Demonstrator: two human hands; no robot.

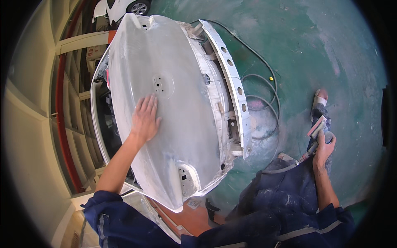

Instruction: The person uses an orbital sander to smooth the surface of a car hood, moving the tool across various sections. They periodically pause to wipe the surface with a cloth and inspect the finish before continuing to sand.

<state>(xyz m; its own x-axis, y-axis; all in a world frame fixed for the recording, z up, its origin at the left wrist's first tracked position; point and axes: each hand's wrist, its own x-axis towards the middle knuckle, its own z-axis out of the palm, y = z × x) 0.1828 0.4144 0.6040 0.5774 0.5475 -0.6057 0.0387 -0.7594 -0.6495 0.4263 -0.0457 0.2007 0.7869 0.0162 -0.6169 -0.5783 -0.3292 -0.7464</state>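
Observation:
A grey, dusty car trunk lid [182,120] fills the middle, its surface dull and patchy with white along its edges. My left hand [144,118] lies flat on it, fingers stretched, just below a small round recess [158,84] with several holes. Off to the right, over the floor, my right hand [323,149] is wrapped round a power sander [317,127] with a pinkish pad edge. The sander is apart from the trunk lid, and my fingers partly cover its body.
A white perforated crossbar [231,78] runs along the car's right side. A dark hose [276,97] coils on the green floor [322,45] beside it. Beyond the far end stands a white car [128,8]. Beige framework with a red pipe [62,103] lines the left.

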